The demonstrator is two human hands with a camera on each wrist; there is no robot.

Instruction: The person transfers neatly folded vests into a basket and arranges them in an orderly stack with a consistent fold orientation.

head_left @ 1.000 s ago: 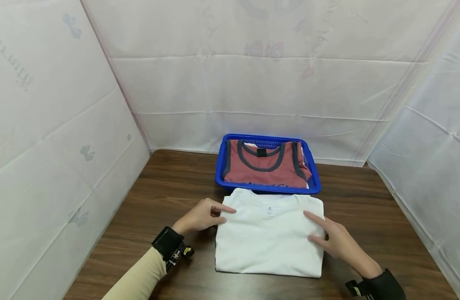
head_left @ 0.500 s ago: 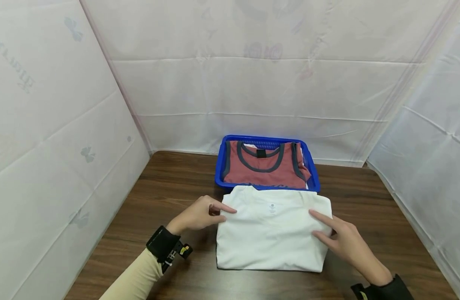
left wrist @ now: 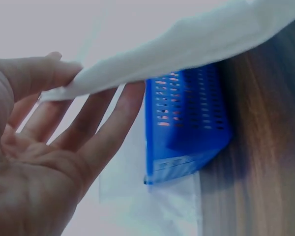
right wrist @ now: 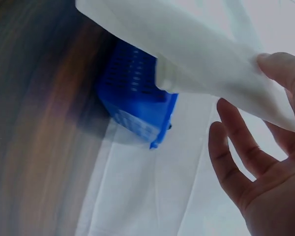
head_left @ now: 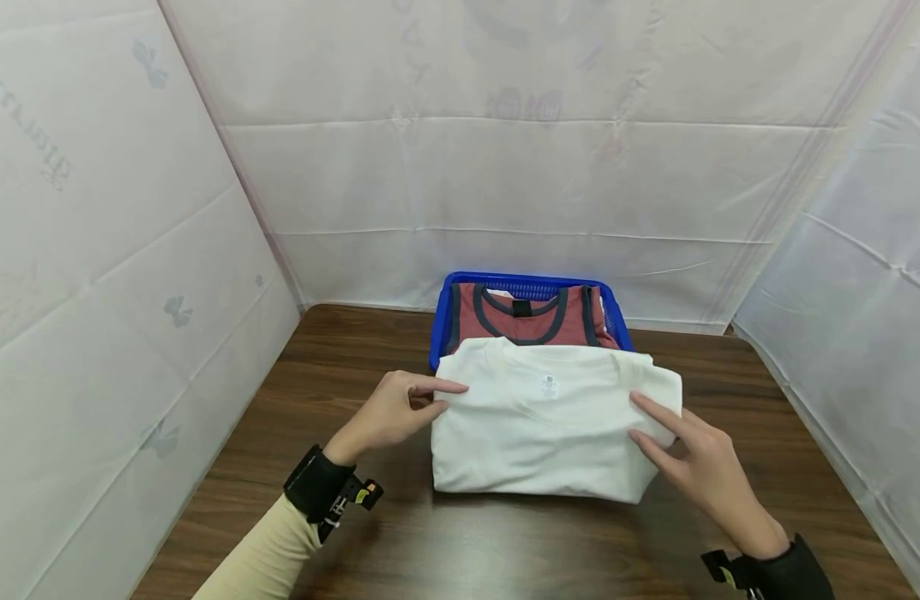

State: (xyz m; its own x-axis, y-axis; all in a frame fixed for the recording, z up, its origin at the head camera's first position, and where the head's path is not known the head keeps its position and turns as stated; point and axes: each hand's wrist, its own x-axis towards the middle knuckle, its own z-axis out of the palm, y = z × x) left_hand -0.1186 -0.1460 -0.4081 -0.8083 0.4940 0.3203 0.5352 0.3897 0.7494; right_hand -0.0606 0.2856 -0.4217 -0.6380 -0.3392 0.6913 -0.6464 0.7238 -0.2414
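A folded white shirt (head_left: 535, 425) with a small printed neck label hangs above the table, its far edge over the front of a blue basket (head_left: 617, 310). My left hand (head_left: 388, 412) pinches its left side, thumb and index finger on top and other fingers beneath, as the left wrist view shows. On the opposite side my right hand (head_left: 703, 467) holds the shirt (right wrist: 196, 54) the same way. In the basket lies a folded red sleeveless top (head_left: 460, 317) with dark grey trim, its lower part hidden by the white shirt. Something white peeks out behind its neckline.
The basket's perforated wall (left wrist: 187, 128) stands on the brown wooden table (head_left: 340, 350), near its back edge. White sheeting (head_left: 505, 183) encloses the table at the back and both sides.
Both hands have raised the white shirt off the table and moved it away from me, so it covers the basket's front rim. The right hand has shifted slightly right; the basket stays put.
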